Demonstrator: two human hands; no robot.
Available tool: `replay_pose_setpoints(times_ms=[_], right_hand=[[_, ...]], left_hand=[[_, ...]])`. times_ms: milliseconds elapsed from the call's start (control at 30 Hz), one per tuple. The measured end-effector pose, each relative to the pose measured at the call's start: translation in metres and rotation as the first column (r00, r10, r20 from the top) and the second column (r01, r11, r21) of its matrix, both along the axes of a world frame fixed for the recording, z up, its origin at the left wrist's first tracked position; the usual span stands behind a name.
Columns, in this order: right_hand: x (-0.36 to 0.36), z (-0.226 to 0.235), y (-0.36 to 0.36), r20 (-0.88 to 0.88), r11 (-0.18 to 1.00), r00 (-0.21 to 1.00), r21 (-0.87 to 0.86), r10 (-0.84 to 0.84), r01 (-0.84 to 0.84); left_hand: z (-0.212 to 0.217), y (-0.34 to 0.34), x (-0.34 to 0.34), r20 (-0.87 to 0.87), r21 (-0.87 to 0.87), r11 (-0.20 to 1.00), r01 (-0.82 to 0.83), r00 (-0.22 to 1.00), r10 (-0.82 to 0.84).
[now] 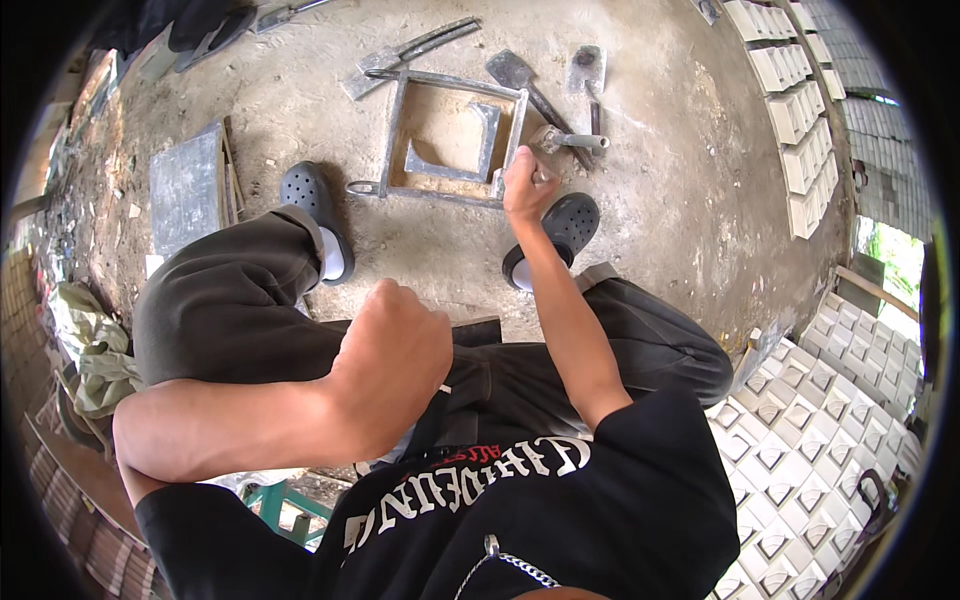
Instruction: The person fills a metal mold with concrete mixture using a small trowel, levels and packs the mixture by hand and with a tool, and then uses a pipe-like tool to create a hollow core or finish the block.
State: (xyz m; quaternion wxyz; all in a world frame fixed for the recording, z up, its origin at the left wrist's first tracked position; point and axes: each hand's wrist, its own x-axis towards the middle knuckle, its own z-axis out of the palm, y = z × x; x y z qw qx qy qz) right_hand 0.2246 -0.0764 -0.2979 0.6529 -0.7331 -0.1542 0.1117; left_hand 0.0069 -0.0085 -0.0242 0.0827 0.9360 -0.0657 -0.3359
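My left hand [392,365] is raised in front of my chest as a fist with its back toward the view; whatever its fingers hold is hidden. Farther off, my right hand [527,185] is closed at the near right corner of a square metal mould frame [395,132] on the ground. What lies inside its fingers I cannot make out. Within the frame is a grey curved insert [448,173] around pale sandy material [450,130]. Just beyond my right hand rests a tool with a tubular handle [582,141].
Flat trowels [512,70] and a small spatula-like tool [586,68] lie beyond the frame. Dark boards [188,190] are stacked at left. Rows of pale moulded blocks [800,140] stand at right, and more patterned blocks [790,450] nearer. My clogs [573,222] flank the frame.
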Motion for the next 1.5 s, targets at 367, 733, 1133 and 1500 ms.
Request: replay_pose_setpoints(times_ms=[367,733,1133,1500], right_hand=[[-0.005,-0.003,-0.002,-0.105,0.993,0.994,0.119,0.027,-0.015],[0.011,-0.003,0.002,0.116,0.990,0.987,-0.101,0.113,-0.102],[0.010,0.041,0.022,-0.028,0.902,0.961,-0.336,0.277,-0.270],[0.031,0.022,0.012,-0.075,0.924,0.965,-0.275,0.253,-0.264]], left_hand=[[0.005,0.001,-0.003,-0.009,0.004,1.000,-0.016,1.000,0.016],[0.005,0.001,-0.003,0.022,0.019,1.000,-0.008,1.000,0.008],[0.004,0.003,-0.001,-0.064,-0.051,0.998,-0.043,0.997,0.040],[0.011,0.004,0.001,-0.057,0.023,0.999,0.022,0.998,-0.021]])
